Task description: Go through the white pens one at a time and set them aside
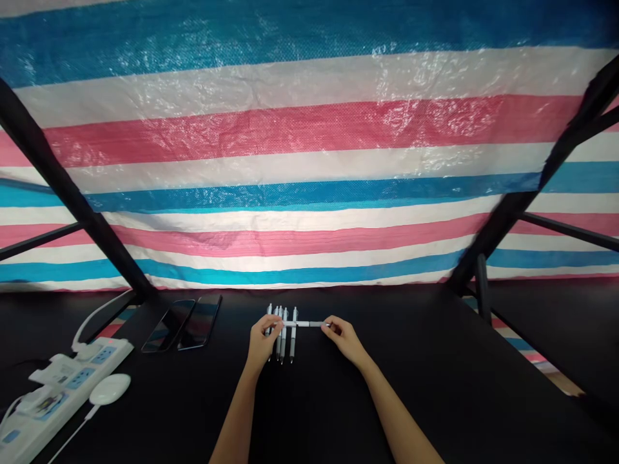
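Note:
A white and grey pen (304, 323) lies crosswise between my two hands, gripped at both ends. My left hand (264, 336) pinches its left end between thumb and fingers, and my right hand (342, 335) pinches the right end. Below this pen, several similar pens (282, 345) rest side by side on the black table, pointing away from me. My left hand covers part of the leftmost ones. The rightmost pen (293, 341) shows almost whole, its dark tip toward me.
Two dark phones (169, 327) (200, 323) lie left of the pens. Farther left are a white power strip (80, 377) with plugs and a round white charger (110, 389) on a cable. Black frame bars (503, 225) slant up at both sides. A striped sheet (309, 135) hangs behind the table.

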### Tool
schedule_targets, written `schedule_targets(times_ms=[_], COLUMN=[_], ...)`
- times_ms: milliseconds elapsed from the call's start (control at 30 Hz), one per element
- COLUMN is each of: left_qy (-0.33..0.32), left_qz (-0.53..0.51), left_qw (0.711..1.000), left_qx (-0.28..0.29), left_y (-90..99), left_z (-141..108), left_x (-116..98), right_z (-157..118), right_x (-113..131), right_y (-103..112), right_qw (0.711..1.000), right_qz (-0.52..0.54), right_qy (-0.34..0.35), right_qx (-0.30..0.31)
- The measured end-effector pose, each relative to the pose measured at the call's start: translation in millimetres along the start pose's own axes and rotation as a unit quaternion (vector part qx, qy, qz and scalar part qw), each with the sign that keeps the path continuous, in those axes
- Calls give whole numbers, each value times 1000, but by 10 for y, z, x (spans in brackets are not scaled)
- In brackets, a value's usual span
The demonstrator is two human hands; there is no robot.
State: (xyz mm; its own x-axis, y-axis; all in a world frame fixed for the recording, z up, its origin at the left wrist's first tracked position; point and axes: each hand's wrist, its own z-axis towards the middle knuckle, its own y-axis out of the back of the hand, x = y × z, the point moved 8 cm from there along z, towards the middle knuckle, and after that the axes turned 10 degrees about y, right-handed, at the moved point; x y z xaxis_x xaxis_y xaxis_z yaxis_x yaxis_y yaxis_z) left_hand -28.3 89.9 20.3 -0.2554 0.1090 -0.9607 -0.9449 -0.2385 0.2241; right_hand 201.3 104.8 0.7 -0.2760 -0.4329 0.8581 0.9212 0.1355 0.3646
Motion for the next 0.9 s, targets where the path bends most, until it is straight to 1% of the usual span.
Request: schedule_targets(times_ms=[133, 267, 367, 633, 800, 900], left_qy=[6, 12, 12, 0, 16, 26], left_qz=[-1, -8, -5, 10, -5, 0], left_qw=[1000, 1000, 1000, 1000, 999, 999], left_qx=[5, -2, -1, 12, 28, 32], left_y=[-8, 4, -4, -33, -38, -51], left_z=[-3, -1, 2, -3, 6, 5], left_x=[12, 15, 23, -9, 30, 65], right_z=[-1, -4, 2, -4, -5, -12], right_x=[51, 28, 16, 57, 85, 115], right_y=[-16, -6, 1, -34, -35, -23], right_qw=[1000, 1000, 1000, 999, 997, 996], right_qz=[-20, 6, 14, -18, -54, -72], right_qy=[15, 4, 12, 16, 23, 27], right_qx=[14, 1, -4, 33, 44, 38])
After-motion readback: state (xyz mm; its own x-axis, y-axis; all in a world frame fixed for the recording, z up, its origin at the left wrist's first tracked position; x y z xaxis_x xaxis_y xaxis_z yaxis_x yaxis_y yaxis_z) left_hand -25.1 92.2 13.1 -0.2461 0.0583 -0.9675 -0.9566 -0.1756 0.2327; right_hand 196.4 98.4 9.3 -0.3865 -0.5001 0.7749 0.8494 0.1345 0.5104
